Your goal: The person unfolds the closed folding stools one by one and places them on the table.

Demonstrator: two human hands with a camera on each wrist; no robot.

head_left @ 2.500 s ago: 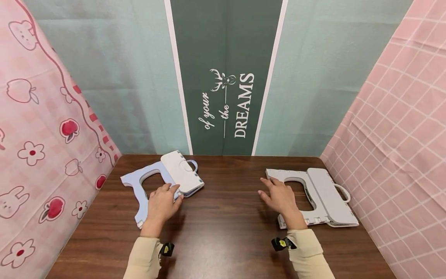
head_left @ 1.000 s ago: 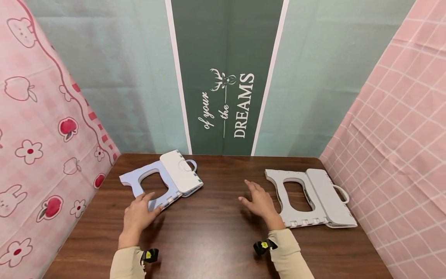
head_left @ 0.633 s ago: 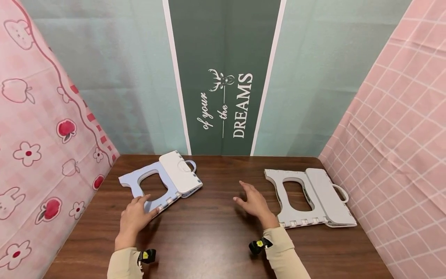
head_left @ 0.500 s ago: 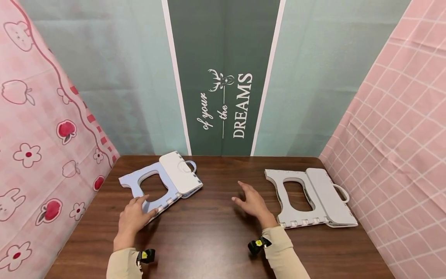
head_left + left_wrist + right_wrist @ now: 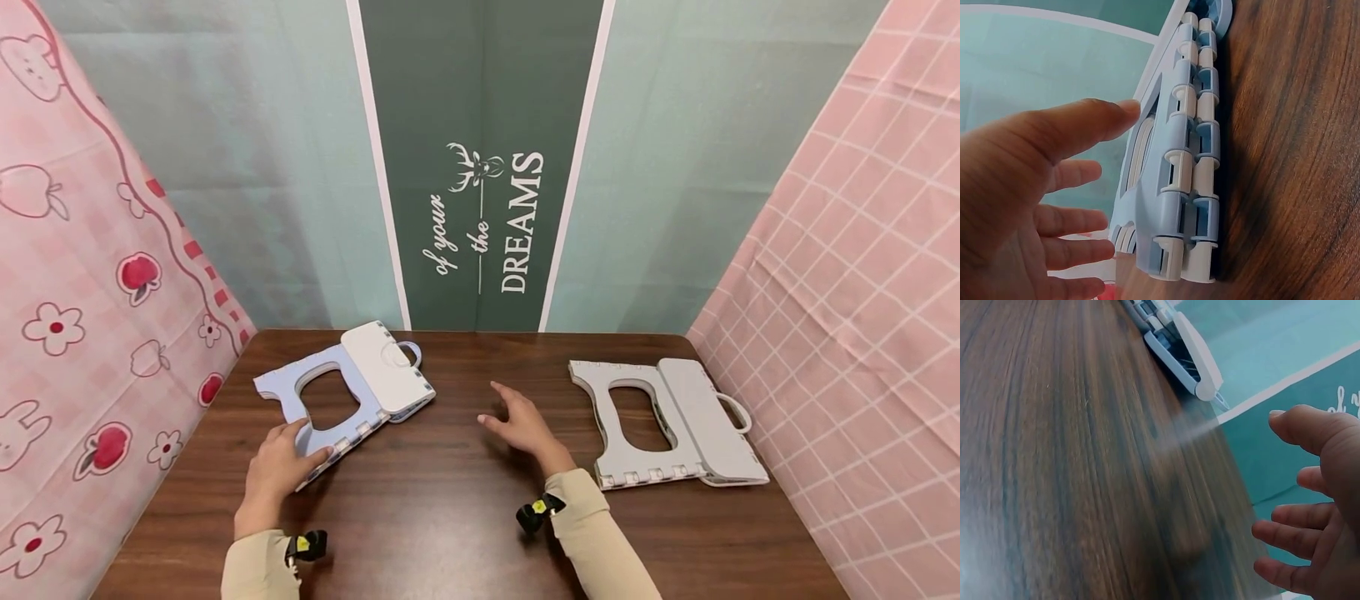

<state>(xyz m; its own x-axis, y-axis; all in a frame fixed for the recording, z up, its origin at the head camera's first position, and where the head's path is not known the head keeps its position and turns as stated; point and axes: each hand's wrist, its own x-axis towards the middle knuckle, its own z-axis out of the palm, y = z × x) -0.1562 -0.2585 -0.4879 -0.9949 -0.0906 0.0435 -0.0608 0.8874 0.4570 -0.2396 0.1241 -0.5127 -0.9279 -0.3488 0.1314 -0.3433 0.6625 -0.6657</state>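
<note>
Two folding step stools lie folded flat on the table. The blue-and-white folding stool (image 5: 390, 372) is at the left, its loop handle toward the back; its hinged edge fills the middle of the left wrist view. My left hand (image 5: 276, 468) hovers over its near left corner, fingers spread and thumb apart from the others. A white folding stool (image 5: 712, 421) lies at the right with its handle pointing right. Between the two stools my right hand (image 5: 522, 423) hangs above the wood, fingers relaxed and holding nothing. The right wrist view catches only the blue-and-white stool's end beyond it.
The brown wooden table (image 5: 427, 517) reaches back to a green curtain (image 5: 480, 83) with white lettering. A pink patterned cloth (image 5: 97, 358) hangs along the left side and a pink checked cloth (image 5: 825, 292) along the right. Each wrist wears a black strap.
Both hands have moved left: the right hand from over the white stool to the middle, the left from the blue-and-white stool's near edge to its near left corner. The stools stay put.
</note>
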